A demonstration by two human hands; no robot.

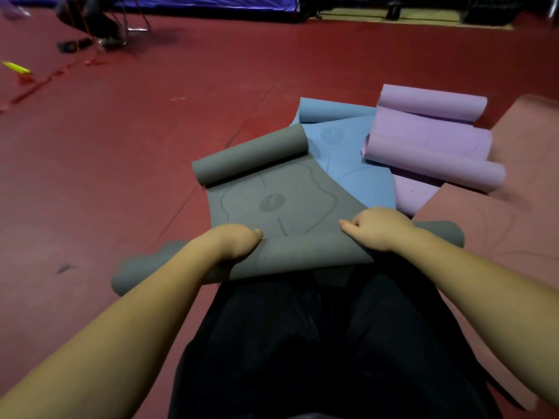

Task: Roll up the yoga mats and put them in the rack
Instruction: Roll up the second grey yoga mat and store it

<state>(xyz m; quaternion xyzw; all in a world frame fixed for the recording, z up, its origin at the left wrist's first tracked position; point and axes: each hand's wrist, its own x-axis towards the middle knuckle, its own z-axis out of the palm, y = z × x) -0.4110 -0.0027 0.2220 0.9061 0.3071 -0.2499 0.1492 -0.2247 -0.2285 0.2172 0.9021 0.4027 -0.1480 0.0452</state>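
A grey yoga mat [272,189] lies in front of me on the red floor, rolled at its near end and curled at its far end. My left hand [234,241] grips the near roll left of centre. My right hand [376,228] grips the same roll right of centre, thumb pointing inward. A blue mat [354,152] lies partly under the grey one, its far end curled. A purple mat [429,137] lies to the right, loosely curled in two rolls. A pink mat [490,225] lies flat at the far right. No rack is in view.
My dark-trousered legs [302,343] fill the bottom centre. Red floor [121,146] stretches to the left and ahead. Chair legs and a dark object [99,25] stand at the far left back; a blue barrier [211,1] runs along the back. A yellow item [16,68] lies far left.
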